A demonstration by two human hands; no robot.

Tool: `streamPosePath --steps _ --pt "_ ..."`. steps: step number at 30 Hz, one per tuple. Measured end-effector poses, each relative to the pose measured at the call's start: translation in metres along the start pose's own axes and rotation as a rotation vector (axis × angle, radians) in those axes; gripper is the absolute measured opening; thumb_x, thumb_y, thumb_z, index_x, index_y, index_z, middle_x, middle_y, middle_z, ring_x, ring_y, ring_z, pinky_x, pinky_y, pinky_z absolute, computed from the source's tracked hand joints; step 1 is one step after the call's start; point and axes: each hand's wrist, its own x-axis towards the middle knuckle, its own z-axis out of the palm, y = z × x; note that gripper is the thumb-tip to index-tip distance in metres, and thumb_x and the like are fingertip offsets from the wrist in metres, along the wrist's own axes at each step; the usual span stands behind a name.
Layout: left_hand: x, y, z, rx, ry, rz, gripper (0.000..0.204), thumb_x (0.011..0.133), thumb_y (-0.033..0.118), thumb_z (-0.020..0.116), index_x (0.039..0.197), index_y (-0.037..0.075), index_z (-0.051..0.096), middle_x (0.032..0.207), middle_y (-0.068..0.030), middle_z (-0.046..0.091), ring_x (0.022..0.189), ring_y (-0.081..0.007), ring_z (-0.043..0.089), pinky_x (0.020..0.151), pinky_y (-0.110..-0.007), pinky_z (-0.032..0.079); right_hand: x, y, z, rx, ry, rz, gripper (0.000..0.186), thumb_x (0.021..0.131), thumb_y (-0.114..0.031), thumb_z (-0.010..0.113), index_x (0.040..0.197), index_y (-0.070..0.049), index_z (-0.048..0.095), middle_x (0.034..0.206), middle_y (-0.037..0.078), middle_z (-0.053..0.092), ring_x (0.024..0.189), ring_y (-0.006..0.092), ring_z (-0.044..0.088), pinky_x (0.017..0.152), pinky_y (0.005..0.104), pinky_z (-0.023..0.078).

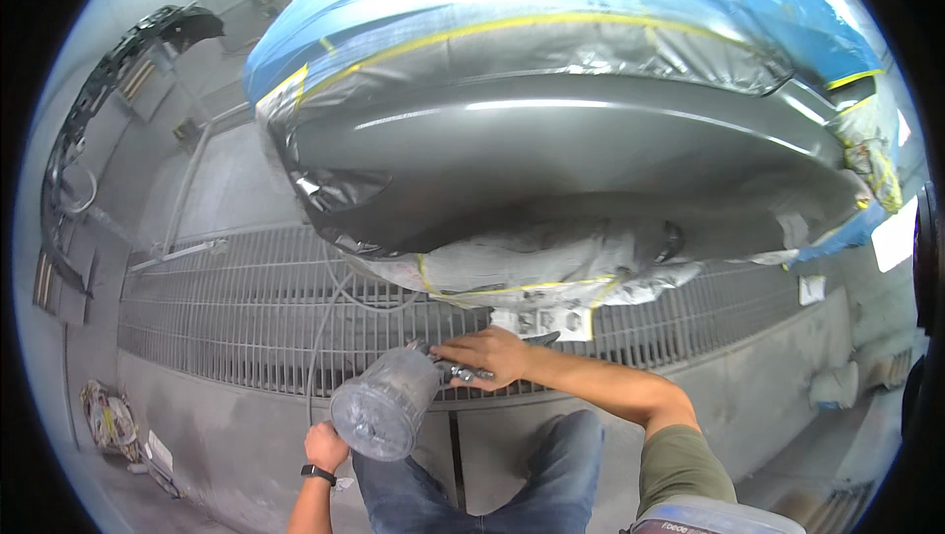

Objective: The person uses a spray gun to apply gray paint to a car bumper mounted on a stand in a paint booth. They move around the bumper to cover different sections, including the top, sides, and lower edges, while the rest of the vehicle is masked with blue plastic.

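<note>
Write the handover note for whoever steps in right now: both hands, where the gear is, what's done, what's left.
Right hand: wrapped around the spray gun, low under the car bumper.
Left hand: down by the knee, closed on the air hose; black watch on the wrist.
Gear: the gun's clear cup points toward the camera; the hose loops over the floor grate.
Done: bumper looks evenly grey and glossy; body around it is masked with blue film and yellow tape, the underside with paper.
Left: cannot tell whether the lower edge is covered; check there. No spray visible at this moment.
</note>
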Motion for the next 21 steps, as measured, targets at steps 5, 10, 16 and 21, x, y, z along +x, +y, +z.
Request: streamPosePath --steps 5,10,16,21 --pt "-0.062 -0.018 -0.055 -0.028 -0.094 -0.158 0.025 0.077 0.031 0.072 0.084 0.007 0.078 0.085 -0.0232 0.071 0.084 -0.0426 0.07 0.079 -0.052 0.055 0.036 -0.098 -0.049 0.192 -0.098 0.201 0.06 0.088 -0.027 0.075 0.138 -0.001 0.055 0.118 0.02 0.069 0.094 0.0351 0.071 0.075 0.0409 0.06" --pt "-0.137 -0.048 -0.156 -0.042 -0.212 -0.238 0.021 0.078 0.03 0.072 0.085 0.012 0.078 0.083 -0.0201 0.072 0.084 -0.0413 0.069 0.077 -0.05 0.055 0.125 -0.219 -0.105 0.43 -0.148 0.471 0.063 0.078 -0.013 0.08 0.137 -0.005 0.057 0.114 0.019 0.071 0.097 0.037 0.071 0.083 0.04 0.059" --pt "-0.17 -0.123 -0.259 -0.144 -0.081 -0.288 0.018 0.08 0.027 0.075 0.082 0.01 0.076 0.082 -0.0217 0.071 0.082 -0.0429 0.068 0.075 -0.051 0.054 0.238 -0.308 -0.122 0.411 -0.327 0.6 0.074 0.073 0.001 0.069 0.143 -0.008 0.049 0.115 0.02 0.069 0.102 0.0391 0.067 0.083 0.0437 0.055" --pt "-0.148 -0.196 -0.319 -0.208 0.035 -0.367 0.014 0.08 0.024 0.075 0.083 0.01 0.076 0.081 -0.0202 0.071 0.082 -0.0417 0.068 0.075 -0.05 0.054 0.331 -0.309 -0.102 0.276 -0.149 0.382 0.08 0.07 0.004 0.067 0.146 -0.004 0.043 0.114 0.021 0.065 0.101 0.0424 0.065 0.086 0.0425 0.054"
